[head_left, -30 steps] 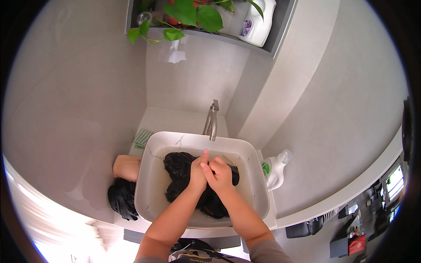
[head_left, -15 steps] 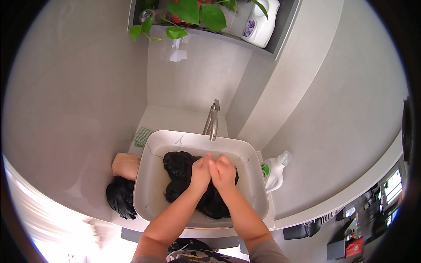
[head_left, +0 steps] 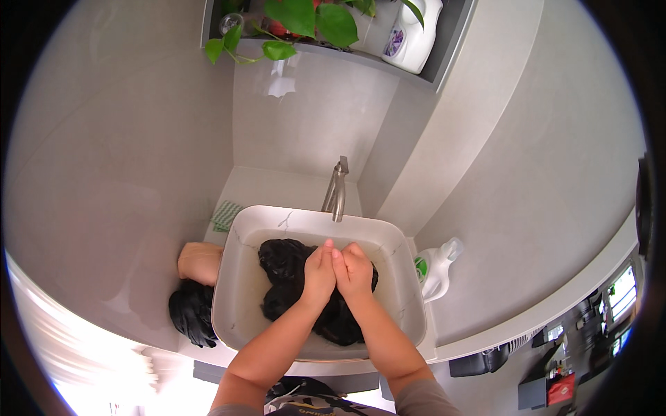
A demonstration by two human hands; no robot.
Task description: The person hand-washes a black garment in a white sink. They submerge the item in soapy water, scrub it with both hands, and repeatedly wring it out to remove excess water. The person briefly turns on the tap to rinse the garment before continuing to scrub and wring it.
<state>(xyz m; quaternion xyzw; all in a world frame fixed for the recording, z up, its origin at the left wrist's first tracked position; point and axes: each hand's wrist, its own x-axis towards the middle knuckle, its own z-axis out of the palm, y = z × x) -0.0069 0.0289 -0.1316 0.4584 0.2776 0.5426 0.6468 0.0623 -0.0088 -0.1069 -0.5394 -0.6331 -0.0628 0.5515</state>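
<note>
A soaked black cloth (head_left: 283,258) lies bunched in the cloudy water of a white, marble-patterned sink (head_left: 409,305). Over its middle, my left hand (head_left: 319,276) and my right hand (head_left: 354,274) press against each other side by side, thumbs on top pointing away from me. Both hands are closed, fingers curled inward and down onto the cloth; the part of it in their grip is hidden beneath them. Folds of the black material show left of my hands, between my wrists and just right of my right hand.
Behind the sink rises a metal faucet (head_left: 336,191). A white bottle (head_left: 435,269) stands at the right. To the left are a green-striped cloth (head_left: 226,216), a peach-coloured rounded thing (head_left: 200,263) and a black heap (head_left: 192,313). Above, a shelf (head_left: 388,66) holds a leafy plant (head_left: 291,17) and a white jug (head_left: 414,41).
My hands stay together at nearly the same spot; the fingers and thumbs have shifted only slightly. The black cloth looks almost unchanged.
</note>
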